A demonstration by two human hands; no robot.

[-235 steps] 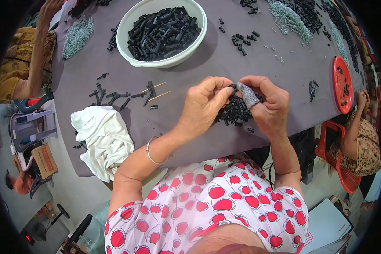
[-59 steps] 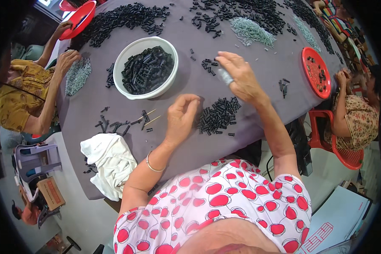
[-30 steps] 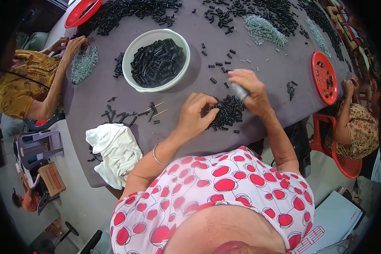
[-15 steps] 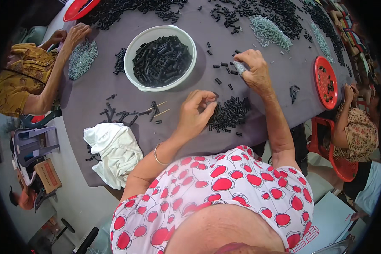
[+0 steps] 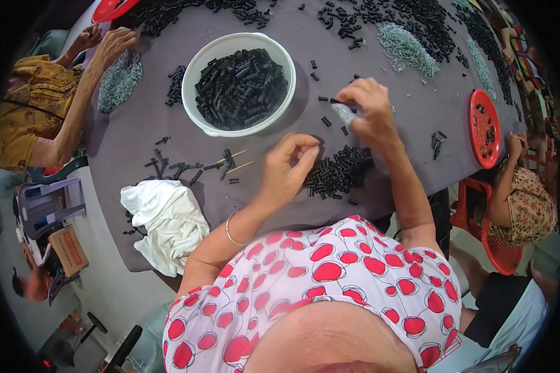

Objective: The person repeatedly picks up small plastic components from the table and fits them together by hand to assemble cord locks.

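My left hand [image 5: 289, 165] is closed in a pinch, thumb and fingertips together beside the pile of short black plastic pieces [image 5: 337, 175]. Whatever sits between those fingertips is too small to make out. My right hand [image 5: 373, 115] reaches beyond that pile, its forefinger and wrapped digit slightly parted. A silvery-grey wrap [image 5: 343, 115] covers the digit, and a small black piece [image 5: 335, 101] lies at the forefinger's tip. To the left of my hands stands a white bowl [image 5: 196, 121] heaped with longer black pieces [image 5: 239, 87].
A crumpled white cloth [image 5: 168, 221] and thin wooden sticks [image 5: 238, 166] lie left of my forearm. Heaps of clear small parts [image 5: 407, 50] and black pieces [image 5: 417, 25] cover the far side. A red tray [image 5: 484, 127] is at right. Co-workers sit on both sides.
My right hand has shifted slightly left and down, its forefinger and wrapped digit parting toward the loose black pieces. My left hand stays pinched in place. The view has shifted slightly.
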